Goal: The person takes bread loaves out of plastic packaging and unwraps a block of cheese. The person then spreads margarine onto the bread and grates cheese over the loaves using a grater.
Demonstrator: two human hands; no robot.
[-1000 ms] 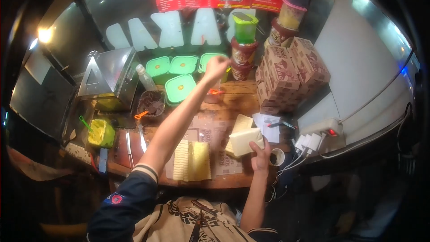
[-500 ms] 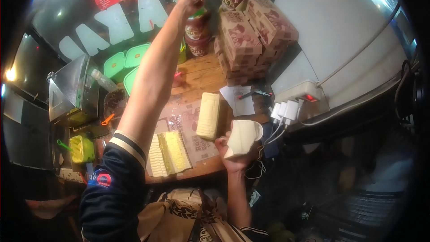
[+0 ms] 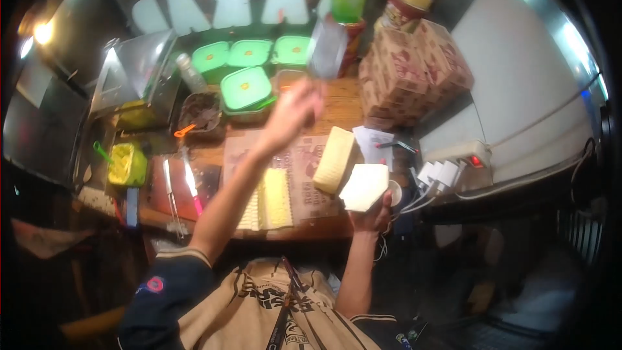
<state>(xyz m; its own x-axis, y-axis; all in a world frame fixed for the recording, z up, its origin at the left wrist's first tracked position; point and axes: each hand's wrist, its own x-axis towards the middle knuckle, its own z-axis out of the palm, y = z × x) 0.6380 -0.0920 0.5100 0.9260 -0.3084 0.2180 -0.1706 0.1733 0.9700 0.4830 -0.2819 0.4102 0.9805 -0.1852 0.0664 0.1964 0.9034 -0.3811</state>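
One angular white block sits in the curled right hand beside a pale-yellow oblong loaf, while blur hides how open or laden the left hand is.

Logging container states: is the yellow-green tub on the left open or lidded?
The tub is open: yellow contents show, no lid covers it, and a green handle sticks out.
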